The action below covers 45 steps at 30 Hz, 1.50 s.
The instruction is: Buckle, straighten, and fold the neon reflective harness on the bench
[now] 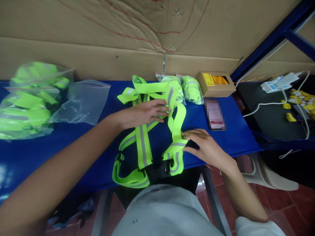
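Note:
A neon-yellow reflective strap harness (145, 144) with grey stripes lies spread on the blue table (73, 154), its lower loops hanging over the near edge. My left hand (142, 113) rests flat on the upper straps, fingers stretched out. My right hand (204, 146) presses its fingertips onto the strap's right loop beside a black buckle, fingers extended and slightly curled.
Plastic bags of folded neon straps (27, 101) and an empty clear bag (83, 101) lie at the left. Two small bagged straps (189, 88), a cardboard box (215, 83) and a phone (215, 114) sit behind. A power strip with cables (280, 83) lies at the right. Cardboard wall behind.

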Tool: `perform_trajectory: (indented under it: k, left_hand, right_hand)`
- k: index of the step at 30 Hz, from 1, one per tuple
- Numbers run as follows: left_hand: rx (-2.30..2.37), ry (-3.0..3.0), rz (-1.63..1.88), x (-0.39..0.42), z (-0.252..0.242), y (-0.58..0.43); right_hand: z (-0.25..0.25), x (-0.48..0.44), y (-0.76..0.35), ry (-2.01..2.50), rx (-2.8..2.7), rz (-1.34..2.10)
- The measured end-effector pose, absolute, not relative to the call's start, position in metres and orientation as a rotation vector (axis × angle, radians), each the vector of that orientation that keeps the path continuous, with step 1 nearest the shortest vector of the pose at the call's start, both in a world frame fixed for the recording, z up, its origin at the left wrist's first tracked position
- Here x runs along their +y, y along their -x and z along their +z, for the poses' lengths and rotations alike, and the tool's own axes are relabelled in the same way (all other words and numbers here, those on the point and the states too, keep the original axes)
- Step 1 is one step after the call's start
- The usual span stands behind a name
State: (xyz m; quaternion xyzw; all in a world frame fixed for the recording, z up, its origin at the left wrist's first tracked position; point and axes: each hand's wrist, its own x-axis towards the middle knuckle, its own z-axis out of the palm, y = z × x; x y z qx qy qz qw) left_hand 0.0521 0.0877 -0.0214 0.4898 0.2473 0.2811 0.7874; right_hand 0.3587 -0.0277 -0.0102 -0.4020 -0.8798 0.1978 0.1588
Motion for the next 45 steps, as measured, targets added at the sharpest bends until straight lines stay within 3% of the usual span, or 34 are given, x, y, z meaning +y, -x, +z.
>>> perform_trajectory:
  k: [8,22,30,38,45]
  left_hand:
    - [0.752,-1.4,0.604,0.086,-0.024,-0.071]
    - [1.077,-1.143,0.861,0.08,-0.023,-0.091]
    - [1.045,-1.084,0.527,0.063,-0.014,-0.087]
    - [1.034,-1.858,0.238,0.016,0.026,-0.082]
    - [1.191,-2.056,0.033,-0.029,0.017,-0.101]
  right_hand:
    - [-0.018,-0.024,-0.362,1.035,-2.399,0.528]
    - [-0.038,-0.03,-0.364,0.951,-2.278,0.409]
    - [-0.041,-0.03,-0.368,0.941,-2.27,0.377]
    - [-0.031,-0.031,-0.359,1.029,-2.239,0.278]
    - [-0.028,-0.035,-0.359,1.061,-2.318,0.208]
